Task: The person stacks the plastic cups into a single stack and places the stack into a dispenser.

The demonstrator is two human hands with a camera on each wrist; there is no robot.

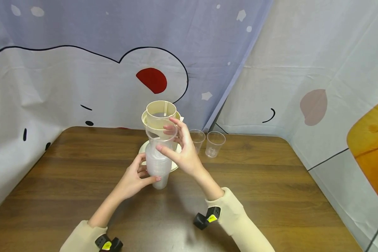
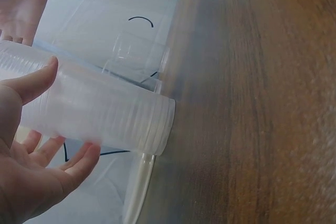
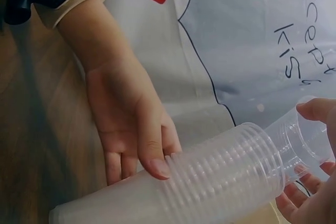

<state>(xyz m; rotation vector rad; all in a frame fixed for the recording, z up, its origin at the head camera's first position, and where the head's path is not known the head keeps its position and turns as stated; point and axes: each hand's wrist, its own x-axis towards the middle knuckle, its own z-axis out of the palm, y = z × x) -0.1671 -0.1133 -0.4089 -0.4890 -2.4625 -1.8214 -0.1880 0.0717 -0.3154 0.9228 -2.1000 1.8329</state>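
My left hand (image 1: 133, 181) grips a tall stack of nested clear plastic cups (image 1: 157, 169), thumb on one side and fingers on the other. The stack stands roughly upright in the head view, its lower end near the tabletop. With my right hand (image 1: 185, 154) I hold a single clear plastic cup (image 1: 154, 135) by its sides at the top of the stack. In the right wrist view this cup (image 3: 294, 148) is partly drawn out of the stack's mouth, its lower part still inside. Right behind the stack stands a cream cylindrical holder (image 1: 161, 112), partly hidden.
Two clear plastic cups, one nearer (image 1: 215, 144) and one partly behind my right hand (image 1: 197, 137), stand upright right of the holder. The holder's round base (image 1: 142, 149) rests on the brown wooden table (image 1: 271, 196). A printed curtain (image 1: 91, 80) hangs behind the table's back edge.
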